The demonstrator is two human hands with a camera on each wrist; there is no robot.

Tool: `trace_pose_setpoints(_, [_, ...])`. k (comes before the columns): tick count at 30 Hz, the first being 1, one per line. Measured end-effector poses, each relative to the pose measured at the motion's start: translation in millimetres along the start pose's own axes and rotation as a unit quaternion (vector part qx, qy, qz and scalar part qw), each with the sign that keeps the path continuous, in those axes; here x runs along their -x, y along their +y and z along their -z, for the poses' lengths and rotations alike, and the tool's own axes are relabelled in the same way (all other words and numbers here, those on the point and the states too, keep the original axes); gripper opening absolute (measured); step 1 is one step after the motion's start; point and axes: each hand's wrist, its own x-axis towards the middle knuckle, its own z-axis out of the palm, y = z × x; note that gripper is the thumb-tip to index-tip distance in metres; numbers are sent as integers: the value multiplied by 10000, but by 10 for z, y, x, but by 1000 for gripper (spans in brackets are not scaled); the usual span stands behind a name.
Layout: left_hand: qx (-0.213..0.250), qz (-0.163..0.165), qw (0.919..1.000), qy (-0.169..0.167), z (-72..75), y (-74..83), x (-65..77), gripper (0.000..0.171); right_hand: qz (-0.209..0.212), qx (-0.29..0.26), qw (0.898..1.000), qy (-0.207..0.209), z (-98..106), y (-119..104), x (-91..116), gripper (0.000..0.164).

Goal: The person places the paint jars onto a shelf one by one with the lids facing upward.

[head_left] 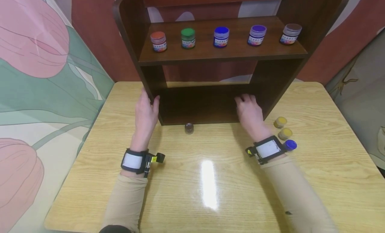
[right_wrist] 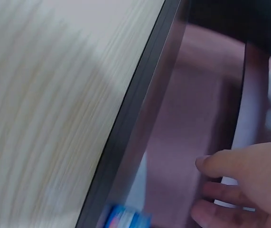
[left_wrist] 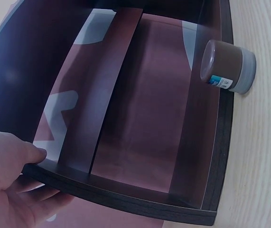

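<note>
A dark brown wooden shelf [head_left: 222,56] stands on the table. My left hand [head_left: 145,112] grips the front edge of its left side panel, thumb inside and fingers outside in the left wrist view. My right hand [head_left: 249,114] reaches into the lower compartment near the right panel. In the right wrist view, its thumb and loosely bent fingers [right_wrist: 220,164] stand apart with nothing visible between them. A small blue jar [right_wrist: 127,217] shows there, partly cut off, just inside the front edge. On the table before the shelf lies a brown paint jar [head_left: 188,128].
On the upper board stand several paint jars: red [head_left: 158,41], green [head_left: 188,38], blue [head_left: 221,37], purple [head_left: 257,35] and brown [head_left: 290,34]. Two yellow jars [head_left: 280,122] and a blue-lidded jar [head_left: 290,145] sit right of my right hand. A painted wall [head_left: 96,32] rises behind.
</note>
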Motion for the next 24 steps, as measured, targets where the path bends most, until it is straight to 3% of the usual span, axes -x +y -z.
trace_pose_setpoints(5, [-10,-14,10000,-16,4,-5,-4,44,504,6,9987,-93,-13,-287,-10,33])
trace_pose_setpoints(11, [-7,-5,10000,-14,-3,-6,-9,44,574,-390,9971,-302,-24,-519,3,33])
trace_pose_setpoints(17, [22,67,9999,-92,-1,4,-10,46,568,-901,9909,-825,-46,-741,21,37])
trace_pose_setpoints(24, [-8,113,9999,-105,7,4,-5,45,765,-1337,9765,-1506,-144,-1050,21,41])
